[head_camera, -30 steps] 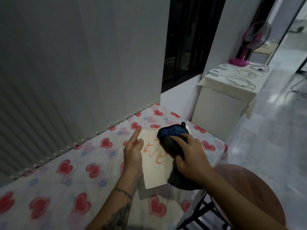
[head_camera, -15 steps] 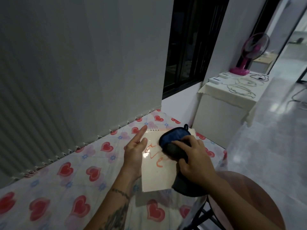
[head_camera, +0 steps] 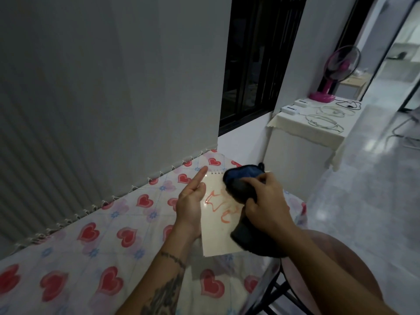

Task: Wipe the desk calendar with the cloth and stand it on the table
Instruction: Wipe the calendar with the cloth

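Calendar [head_camera: 218, 214] lies flat near the right front edge of the table [head_camera: 95, 253], spiral binding at the far end, glossy pale face up with orange scribble marks across the middle. Left hand [head_camera: 191, 201] sits along its left edge, index finger pointing out straight, other fingers curled loosely; likely bracing the calendar so it doesn't slide under the wiping. Right hand [head_camera: 263, 205] is closed around a bunched cloth [head_camera: 241, 183], dark with a blue patch, fingers curled and gripping it, pressing it onto the upper right part of the face. Cloth tail hangs down past the calendar's right edge. Orange marks are not gone, so the wiping step looks unfinished; standing it up is not yet done.

Table is covered in a white sheet printed with red hearts and small blue flowers, and it butts against a grey wall. Dark window to the right. Further back, a low cabinet [head_camera: 302, 142] with a cream cover holds a pink fan [head_camera: 334, 73], white boxes and coiled cables. Pale tiled floor, dim light. Rounded pink chair back at lower right.
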`<state>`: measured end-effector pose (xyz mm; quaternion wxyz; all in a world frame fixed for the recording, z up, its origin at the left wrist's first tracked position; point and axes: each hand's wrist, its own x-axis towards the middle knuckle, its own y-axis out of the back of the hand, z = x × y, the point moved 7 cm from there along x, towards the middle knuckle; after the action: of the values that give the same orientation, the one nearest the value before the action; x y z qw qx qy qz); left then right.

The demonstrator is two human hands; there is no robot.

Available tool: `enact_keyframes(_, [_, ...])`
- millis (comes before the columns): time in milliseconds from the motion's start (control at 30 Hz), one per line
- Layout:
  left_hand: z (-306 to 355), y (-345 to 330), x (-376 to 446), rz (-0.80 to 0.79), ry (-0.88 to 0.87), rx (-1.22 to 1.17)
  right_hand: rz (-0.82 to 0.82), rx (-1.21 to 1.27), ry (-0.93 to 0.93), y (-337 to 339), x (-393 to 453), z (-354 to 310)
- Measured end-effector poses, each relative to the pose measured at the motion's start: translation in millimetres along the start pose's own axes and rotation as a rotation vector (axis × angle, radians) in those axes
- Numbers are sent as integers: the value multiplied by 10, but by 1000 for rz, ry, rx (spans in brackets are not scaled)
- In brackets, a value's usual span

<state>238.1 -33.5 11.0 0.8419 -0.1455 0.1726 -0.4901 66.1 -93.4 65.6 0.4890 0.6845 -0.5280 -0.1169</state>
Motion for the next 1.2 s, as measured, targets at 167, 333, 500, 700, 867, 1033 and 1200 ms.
enact_keyframes(167, [-1, -124, -50, -11, 3, -59, -36, -21, 105, -17, -19, -308])
enact_keyframes(333, [73, 23, -77, 66, -43, -88, -54, -203, 28, -28, -264, -51])
enact_keyframes(500, [90, 0, -148, 139, -31, -129, -50, -249, 137, -139, -602, -242])
enact_keyframes(700, [57, -185, -128, 94, -27, -208, -39, -261, 136, -57, -382, -351])
enact_keyframes(867, [71, -318, -165, 11, -45, -146, 62, -256, 0, 96, -160, -314])
enact_keyframes(1033, [244, -264, -126, 58, -53, -220, -33, -141, 257, 32, -462, -421])
enact_keyframes(1200, [260, -217, -147, 52, -56, -202, 16, -45, 200, 157, -465, -135])
